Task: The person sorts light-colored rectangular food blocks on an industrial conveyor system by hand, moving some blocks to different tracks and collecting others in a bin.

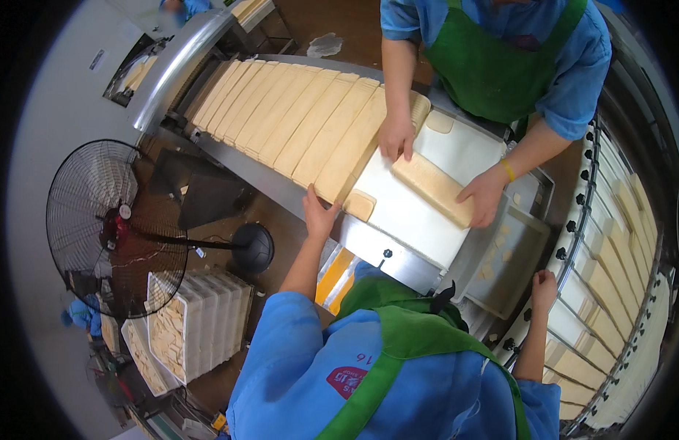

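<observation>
My left hand is at the near end of the last rows of pale bread or dough slices on a conveyor. Its thumb and fingers are spread against the row ends, apparently touching them. A loose slice lies flat beside it on the white belt. My right hand, fingers curled and nothing visible in it, hangs beside the rail of a second conveyor. Across the belt, a co-worker's two hands hold a long block of stacked slices at its ends.
A grey tray with scraps stands between the conveyors. Long pale pieces lie in lanes on the right conveyor. At left are a large caged fan and stacked white crates of pieces. A metal hood spans the far belt end.
</observation>
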